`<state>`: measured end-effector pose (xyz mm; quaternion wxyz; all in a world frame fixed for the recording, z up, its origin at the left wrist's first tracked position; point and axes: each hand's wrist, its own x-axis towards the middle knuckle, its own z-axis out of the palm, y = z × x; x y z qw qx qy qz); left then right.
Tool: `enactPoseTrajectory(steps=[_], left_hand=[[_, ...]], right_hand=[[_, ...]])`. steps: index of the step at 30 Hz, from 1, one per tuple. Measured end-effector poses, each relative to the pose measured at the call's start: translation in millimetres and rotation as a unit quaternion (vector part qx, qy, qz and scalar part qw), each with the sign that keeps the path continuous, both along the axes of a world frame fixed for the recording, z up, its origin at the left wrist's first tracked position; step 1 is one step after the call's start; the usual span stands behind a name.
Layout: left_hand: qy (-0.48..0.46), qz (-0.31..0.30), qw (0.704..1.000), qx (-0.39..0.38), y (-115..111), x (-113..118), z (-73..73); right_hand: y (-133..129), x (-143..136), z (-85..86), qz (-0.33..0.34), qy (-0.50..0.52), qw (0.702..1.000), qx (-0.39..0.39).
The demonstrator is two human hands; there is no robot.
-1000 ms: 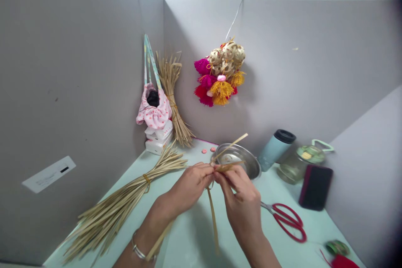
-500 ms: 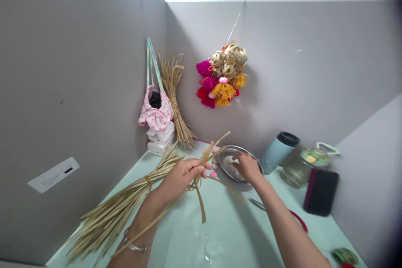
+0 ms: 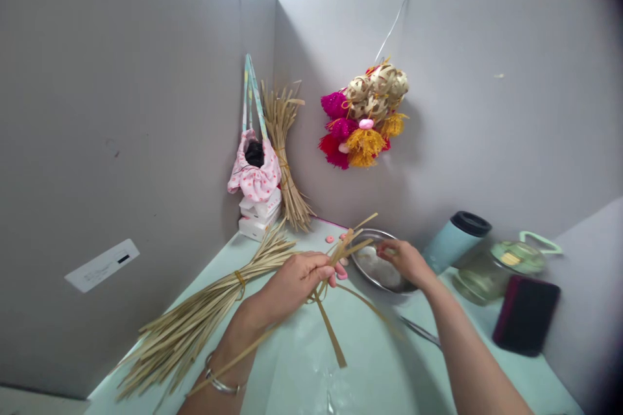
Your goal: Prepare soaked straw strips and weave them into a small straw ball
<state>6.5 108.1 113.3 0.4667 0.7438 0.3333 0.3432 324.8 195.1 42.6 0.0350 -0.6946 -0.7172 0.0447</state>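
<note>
Several strips (image 3: 331,332) are pinched in your left hand (image 3: 302,277) beside the bowl (image 3: 386,277); your right hand (image 3: 405,260), hold unclear, hovers above its pale contents (image 3: 370,252).

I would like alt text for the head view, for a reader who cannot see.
The left hand holds thin straw-coloured strips while the right hand is at a metal bowl. A tied bundle lies at left; woven balls with bright tassels hang behind.
</note>
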Motion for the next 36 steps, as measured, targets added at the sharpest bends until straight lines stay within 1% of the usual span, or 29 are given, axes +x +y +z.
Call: enactPoseTrajectory(steps=[2, 4, 7, 9, 12, 15, 16, 17, 18, 19, 20, 21, 23, 25, 26, 28, 30, 32, 34, 36], left_hand=[[-0.002, -0.001, 1.0, 0.002, 0, 0, -0.1], [0.001, 0.0, 1.0, 0.002, -1, 0, -0.4], [0.007, -0.007, 1.0, 0.02, -1, 1, -1.4], [0.011, -0.015, 0.999, 0.038, -1, 2, -3.0], [0.019, -0.026, 0.998, 0.06, 0, 4, -7.4], [0.027, -0.033, 0.996, 0.075, 1, 7, -12.2], [0.029, -0.033, 0.996, 0.076, 1, 8, -13.4], [0.03, -0.035, 0.996, 0.076, 1, 9, -14.2], [0.031, -0.037, 0.996, 0.076, 0, 10, -14.6], [0.034, -0.038, 0.996, 0.075, -1, 11, -14.5], [0.036, -0.04, 0.996, 0.077, -2, 12, -14.1], [0.039, -0.043, 0.995, 0.079, -3, 13, -13.3], [0.045, -0.045, 0.994, 0.086, -6, 14, -10.8], [0.044, -0.049, 0.994, 0.091, -8, 15, -8.1], [0.043, -0.05, 0.994, 0.092, -9, 15, -7.0], [0.047, -0.05, 0.993, 0.097, -10, 15, -6.1], [0.058, -0.048, 0.991, 0.109, -10, 16, -6.7], [0.073, -0.044, 0.988, 0.127, -11, 17, -8.1], [0.089, -0.043, 0.985, 0.144, -11, 19, -9.1], [0.104, -0.045, 0.981, 0.158, -13, 21, -9.2]], right_hand=[[-3, 9, 4.2, 0.007, 0.041, 0.999, 0.005], [-9, 14, 4.7, -0.004, 0.069, 0.997, 0.02], [-18, 11, 3.7, -0.015, 0.108, 0.993, 0.05], [-26, 6, 6.3, -0.018, 0.135, 0.987, 0.082], [-45, -3, 20.1, -0.037, 0.176, 0.972, 0.152], [-77, -17, 43.8, -0.031, 0.251, 0.95, 0.182], [-90, -24, 52.1, -0.021, 0.292, 0.939, 0.182], [-102, -32, 59.9, -0.023, 0.398, 0.898, 0.186], [-114, -41, 66.6, -0.035, 0.47, 0.86, 0.193], [-124, -50, 71.9, -0.045, 0.509, 0.836, 0.198], [-133, -59, 75.9, -0.047, 0.535, 0.821, 0.195], [-139, -69, 78.5, -0.042, 0.55, 0.813, 0.187], [-146, -85, 81.0, -0.026, 0.565, 0.809, 0.162], [-148, -94, 81.9, -0.023, 0.57, 0.805, 0.164], [-150, -97, 82.5, -0.03, 0.568, 0.801, 0.186], [-154, -97, 84.6, -0.056, 0.555, 0.79, 0.255], [-161, -95, 87.9, -0.077, 0.531, 0.788, 0.303], [-167, -93, 91.3, -0.079, 0.509, 0.803, 0.299], [-168, -94, 93.3, -0.063, 0.498, 0.824, 0.264], [-165, -95, 93.4, -0.049, 0.502, 0.832, 0.231]])
